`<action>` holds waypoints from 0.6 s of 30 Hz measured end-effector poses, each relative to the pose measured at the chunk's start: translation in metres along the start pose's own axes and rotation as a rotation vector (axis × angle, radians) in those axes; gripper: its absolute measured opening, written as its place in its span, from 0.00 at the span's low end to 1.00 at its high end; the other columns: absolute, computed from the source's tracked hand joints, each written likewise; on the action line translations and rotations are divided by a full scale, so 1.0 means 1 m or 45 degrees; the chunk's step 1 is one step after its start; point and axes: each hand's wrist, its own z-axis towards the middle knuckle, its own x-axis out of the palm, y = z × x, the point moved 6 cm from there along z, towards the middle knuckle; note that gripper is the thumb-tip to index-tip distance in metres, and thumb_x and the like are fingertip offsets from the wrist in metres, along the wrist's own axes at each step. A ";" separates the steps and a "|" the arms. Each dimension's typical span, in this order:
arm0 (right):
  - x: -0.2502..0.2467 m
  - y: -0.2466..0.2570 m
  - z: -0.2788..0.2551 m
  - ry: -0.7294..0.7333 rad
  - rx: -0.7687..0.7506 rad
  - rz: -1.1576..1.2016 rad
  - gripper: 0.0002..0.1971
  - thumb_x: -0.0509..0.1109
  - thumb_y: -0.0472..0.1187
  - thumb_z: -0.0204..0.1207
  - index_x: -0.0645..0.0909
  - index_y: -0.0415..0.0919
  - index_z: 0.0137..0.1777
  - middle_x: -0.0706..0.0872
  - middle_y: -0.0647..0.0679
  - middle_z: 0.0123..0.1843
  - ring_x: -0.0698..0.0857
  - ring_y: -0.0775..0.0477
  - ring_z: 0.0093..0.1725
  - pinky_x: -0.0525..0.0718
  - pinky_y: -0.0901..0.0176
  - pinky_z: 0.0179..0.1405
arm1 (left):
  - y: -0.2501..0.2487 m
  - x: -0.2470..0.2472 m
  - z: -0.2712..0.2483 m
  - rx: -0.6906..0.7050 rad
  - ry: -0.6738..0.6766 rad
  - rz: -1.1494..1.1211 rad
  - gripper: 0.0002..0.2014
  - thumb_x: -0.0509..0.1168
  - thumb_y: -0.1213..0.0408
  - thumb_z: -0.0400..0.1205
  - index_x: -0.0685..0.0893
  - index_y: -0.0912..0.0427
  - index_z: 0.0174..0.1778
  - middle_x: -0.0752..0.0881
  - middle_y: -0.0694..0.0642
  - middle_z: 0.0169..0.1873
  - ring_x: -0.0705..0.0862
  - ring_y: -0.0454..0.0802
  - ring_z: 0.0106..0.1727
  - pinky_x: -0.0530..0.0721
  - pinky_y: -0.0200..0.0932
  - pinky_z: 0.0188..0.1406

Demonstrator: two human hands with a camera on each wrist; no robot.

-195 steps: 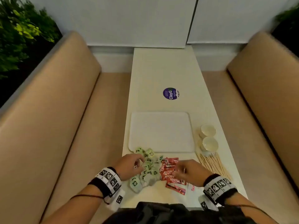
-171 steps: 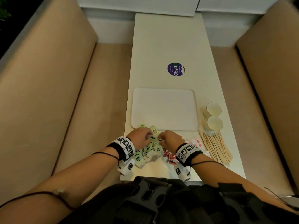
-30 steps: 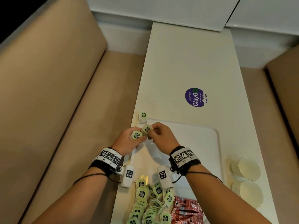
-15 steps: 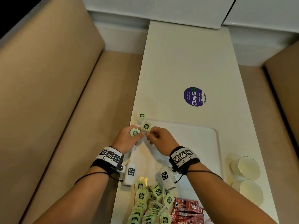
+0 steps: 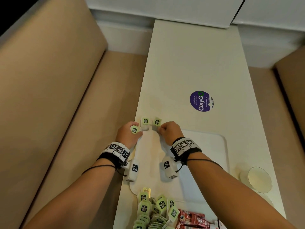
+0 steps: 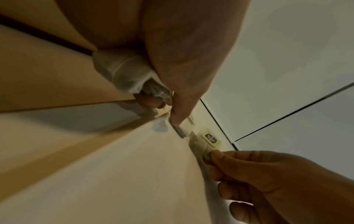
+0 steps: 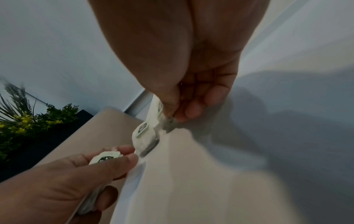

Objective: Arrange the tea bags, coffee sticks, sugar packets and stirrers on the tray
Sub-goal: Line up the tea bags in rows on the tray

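An office pantry or café booth is suggested: a narrow white worktop [image 5: 194,66] is flanked by tan padded benches [image 5: 49,83], and a purple "ClayGo, clean as you go" sticker [image 5: 201,101] is stuck on it.

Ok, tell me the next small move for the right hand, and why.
Probably let go of the tea bag the right hand pinches. It already sits at the tray's far left corner, beside the first bag. Then take the next one from the left hand.
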 end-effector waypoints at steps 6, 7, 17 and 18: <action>0.004 -0.002 0.011 0.053 0.078 -0.017 0.16 0.75 0.46 0.80 0.88 0.36 0.34 0.90 0.38 0.36 0.85 0.40 0.37 0.85 0.48 0.41 | -0.017 0.006 0.008 0.107 0.022 0.052 0.10 0.76 0.69 0.74 0.89 0.50 0.46 0.89 0.45 0.36 0.86 0.46 0.37 0.79 0.32 0.32; 0.004 -0.002 0.012 0.049 0.081 -0.017 0.15 0.76 0.46 0.79 0.89 0.35 0.37 0.91 0.37 0.39 0.87 0.38 0.40 0.87 0.47 0.44 | -0.018 0.007 0.009 0.110 0.022 0.063 0.10 0.76 0.69 0.74 0.89 0.51 0.47 0.90 0.45 0.36 0.86 0.45 0.37 0.79 0.32 0.33; 0.005 -0.002 0.013 -0.002 0.141 -0.033 0.19 0.76 0.52 0.76 0.89 0.36 0.33 0.91 0.45 0.32 0.90 0.40 0.36 0.88 0.50 0.38 | -0.023 0.009 0.013 0.171 0.084 0.143 0.10 0.73 0.71 0.77 0.91 0.54 0.50 0.90 0.49 0.38 0.88 0.51 0.41 0.85 0.43 0.39; 0.005 -0.001 0.012 -0.015 0.139 -0.037 0.19 0.76 0.53 0.76 0.89 0.37 0.33 0.91 0.45 0.32 0.90 0.40 0.36 0.88 0.50 0.38 | -0.023 0.009 0.012 0.180 0.087 0.142 0.11 0.72 0.71 0.77 0.90 0.53 0.51 0.90 0.48 0.39 0.87 0.50 0.40 0.83 0.41 0.39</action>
